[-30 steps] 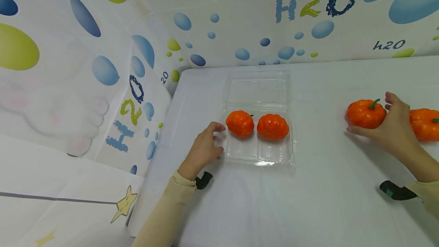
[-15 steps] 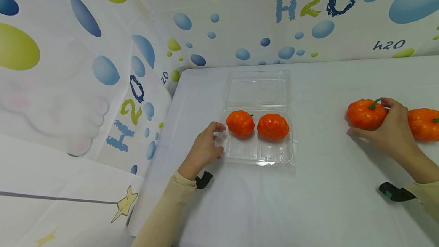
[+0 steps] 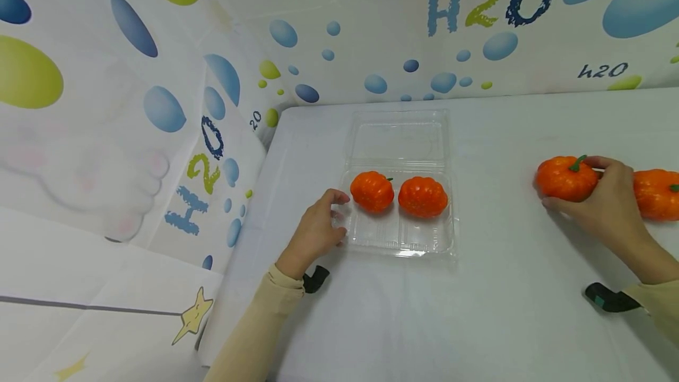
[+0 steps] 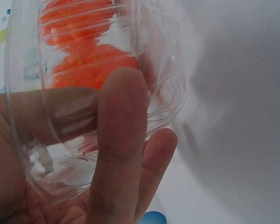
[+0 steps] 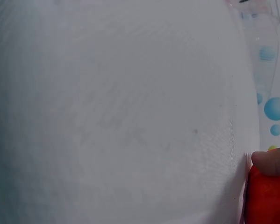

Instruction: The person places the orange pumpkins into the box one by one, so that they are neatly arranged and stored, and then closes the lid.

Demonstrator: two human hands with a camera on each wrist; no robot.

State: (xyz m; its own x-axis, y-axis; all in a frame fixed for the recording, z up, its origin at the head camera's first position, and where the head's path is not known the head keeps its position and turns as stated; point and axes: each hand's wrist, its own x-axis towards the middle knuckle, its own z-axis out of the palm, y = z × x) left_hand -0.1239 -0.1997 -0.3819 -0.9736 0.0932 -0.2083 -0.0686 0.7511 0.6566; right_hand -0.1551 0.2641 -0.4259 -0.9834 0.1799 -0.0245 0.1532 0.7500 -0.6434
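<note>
My left hand (image 3: 313, 229) holds the left edge of a clear plastic clamshell container (image 3: 371, 237). Up close in the left wrist view, its fingers (image 4: 123, 140) curl about the see-through wall. Two small orange pumpkins (image 3: 372, 192) (image 3: 422, 197) sit side by side inside the container's base. Over on the right, my right hand (image 3: 610, 199) grips another orange pumpkin (image 3: 566, 179) with a green stem, thumb on the near side and fingers at the far side. In the right wrist view only a fingertip (image 5: 270, 162) and part of this pumpkin (image 5: 268, 198) show.
The container's lid (image 3: 398, 137) lies folded back behind its base. One more pumpkin (image 3: 658, 194) rests right of my right hand, cut by the frame edge. A white cloth (image 3: 504, 287) covers the table. A patterned sheet (image 3: 371, 28) stands at the back and left.
My right hand's fingers and thumb have closed in on the pumpkin, from spread around it to touching it. The left hand and the container have stayed in place.
</note>
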